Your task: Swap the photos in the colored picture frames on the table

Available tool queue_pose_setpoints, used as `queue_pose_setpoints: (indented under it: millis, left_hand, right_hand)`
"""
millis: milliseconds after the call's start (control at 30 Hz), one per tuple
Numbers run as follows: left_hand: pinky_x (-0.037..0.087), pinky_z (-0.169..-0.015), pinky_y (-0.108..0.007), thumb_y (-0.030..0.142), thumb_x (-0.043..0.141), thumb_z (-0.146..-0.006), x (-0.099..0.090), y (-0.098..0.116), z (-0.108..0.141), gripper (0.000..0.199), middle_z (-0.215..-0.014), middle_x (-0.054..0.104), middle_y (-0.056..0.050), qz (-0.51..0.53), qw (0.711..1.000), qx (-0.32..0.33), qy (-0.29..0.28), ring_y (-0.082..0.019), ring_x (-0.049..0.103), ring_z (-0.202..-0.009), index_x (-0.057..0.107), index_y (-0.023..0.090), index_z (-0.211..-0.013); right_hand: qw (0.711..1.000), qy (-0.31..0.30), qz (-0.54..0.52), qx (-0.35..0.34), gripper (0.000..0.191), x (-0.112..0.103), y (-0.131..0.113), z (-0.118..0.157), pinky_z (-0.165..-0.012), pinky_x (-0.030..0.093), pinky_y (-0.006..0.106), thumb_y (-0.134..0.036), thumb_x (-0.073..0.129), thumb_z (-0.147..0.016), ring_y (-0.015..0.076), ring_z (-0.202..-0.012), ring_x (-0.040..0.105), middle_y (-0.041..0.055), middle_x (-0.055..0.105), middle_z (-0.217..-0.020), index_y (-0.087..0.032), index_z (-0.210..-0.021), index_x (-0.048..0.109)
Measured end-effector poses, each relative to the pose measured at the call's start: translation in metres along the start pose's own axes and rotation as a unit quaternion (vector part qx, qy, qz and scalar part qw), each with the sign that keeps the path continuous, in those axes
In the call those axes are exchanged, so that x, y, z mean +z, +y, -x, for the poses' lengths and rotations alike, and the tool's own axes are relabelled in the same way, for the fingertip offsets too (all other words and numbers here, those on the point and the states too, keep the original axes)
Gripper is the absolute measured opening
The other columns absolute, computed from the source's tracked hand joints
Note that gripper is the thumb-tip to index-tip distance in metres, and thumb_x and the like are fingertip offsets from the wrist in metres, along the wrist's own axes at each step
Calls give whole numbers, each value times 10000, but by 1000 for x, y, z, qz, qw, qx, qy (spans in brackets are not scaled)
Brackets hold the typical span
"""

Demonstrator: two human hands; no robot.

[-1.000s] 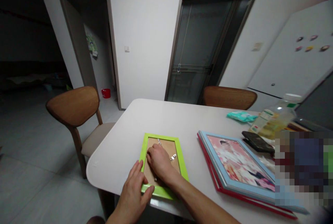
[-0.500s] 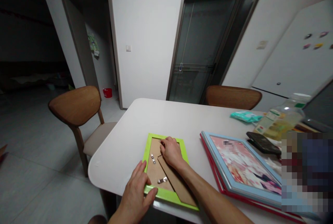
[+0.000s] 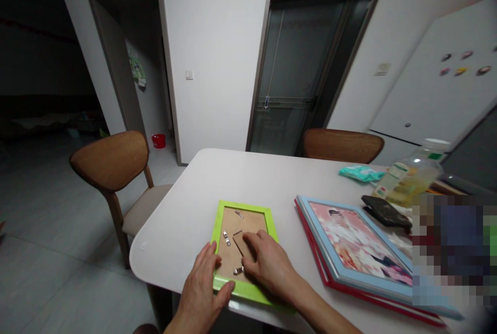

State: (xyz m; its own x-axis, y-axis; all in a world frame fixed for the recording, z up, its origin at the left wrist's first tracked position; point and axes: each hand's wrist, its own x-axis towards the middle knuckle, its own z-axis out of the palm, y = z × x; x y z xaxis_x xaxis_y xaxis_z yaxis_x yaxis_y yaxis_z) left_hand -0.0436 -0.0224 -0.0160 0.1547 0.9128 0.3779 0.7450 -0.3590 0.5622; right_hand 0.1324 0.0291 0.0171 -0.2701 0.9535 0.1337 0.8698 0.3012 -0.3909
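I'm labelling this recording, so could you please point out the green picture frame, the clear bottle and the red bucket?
Green picture frame (image 3: 248, 290): head view, on its near rail.
Clear bottle (image 3: 412, 181): head view, mid-body.
Red bucket (image 3: 158, 141): head view, outer wall.

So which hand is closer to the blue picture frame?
Right. The right hand is over the green frame's brown backing, left of the blue picture frame; the left hand is farther, at the near-left corner.

Glossy lime-green rectangular frame (image 3: 248, 291) around a matt tan backing board (image 3: 250, 221).
Small oblong clips (image 3: 227, 238) are shiny metal; the white round-cornered bench (image 3: 174, 220), smooth; the curved brown chair backs (image 3: 112, 160), grained wood; the clear bottle (image 3: 409, 178), plastic-looking.
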Motion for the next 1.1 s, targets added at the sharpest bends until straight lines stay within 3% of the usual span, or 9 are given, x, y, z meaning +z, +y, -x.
queue_pose_setpoints:
  millis: [133, 333, 400, 500, 600, 833, 933, 1100]
  left_hand:
    - [364, -926, -415, 214, 550, -669, 0, -1, 0, 509, -1192, 478, -151, 25, 999, -34, 12, -256, 416, -1123, 417, 112, -1149]
    - [333, -931, -414, 272, 523, -704, -10, 10, -8, 426, -1153, 501, -142, 141, 985, -94, 15, -257, 439, -1090, 481, 113, -1096]
    - [381, -880, -401, 329, 490, -738, -14, 11, -14, 360, -1078, 559, -119, 231, 964, -132, 19, -253, 502, -1016, 519, 126, -1033]
    - [471, -716, -343, 398, 442, -767, -22, 5, -20, 341, -898, 641, -65, 384, 901, -202, 8, -223, 600, -818, 524, 141, -976]
    - [481, -621, -302, 425, 471, -739, -36, -12, -22, 318, -782, 660, -29, 435, 864, -253, 26, -202, 619, -700, 529, 155, -896]
    - [447, -486, -243, 354, 523, -705, -73, -53, -19, 197, -605, 634, 5, 367, 881, -297, 39, -166, 596, -542, 531, 160, -740]
    - [444, -490, -233, 311, 552, -671, -78, -64, -23, 188, -593, 623, 13, 314, 900, -299, 50, -162, 598, -550, 531, 155, -773]
    - [396, -436, -215, 298, 557, -629, -78, -77, -27, 346, -463, 507, 90, 185, 935, -284, 109, -151, 554, -456, 504, 169, -946]
  right_hand:
    - [1000, -3, -25, 15, 321, -5, -1, -8, -686, 360, 226, -206, 508, -605, 152, -764, 509, 50, 526, -844, -183, -922, 557]
    - [999, 19, -39, 3, 309, -35, -19, -7, -710, 376, 245, -233, 520, -618, 162, -774, 508, 58, 525, -847, -177, -917, 576]
    - [998, 24, -60, -27, 297, -40, -32, -2, -722, 378, 250, -235, 535, -619, 167, -804, 501, 58, 522, -871, -189, -909, 578]
    - [990, 31, -111, -78, 270, -40, -43, 4, -745, 380, 256, -252, 520, -666, 164, -837, 491, 47, 523, -891, -210, -930, 564]
    - [989, 44, -128, -64, 303, -35, -30, 6, -756, 384, 268, -275, 481, -716, 165, -849, 495, 55, 534, -917, -205, -1007, 529]
    - [994, 41, 30, 99, 455, -16, 34, 6, -757, 375, 308, -279, 444, -704, 218, -872, 519, 121, 533, -971, -124, -1132, 456]
    - [993, 36, 34, 107, 520, -11, 41, 4, -763, 369, 304, -231, 425, -688, 223, -893, 525, 150, 546, -996, -76, -1183, 392]
    - [990, 56, -5, 131, 589, -15, 46, -3, -718, 377, 291, -163, 433, -616, 222, -835, 551, 152, 582, -958, -62, -1191, 356]
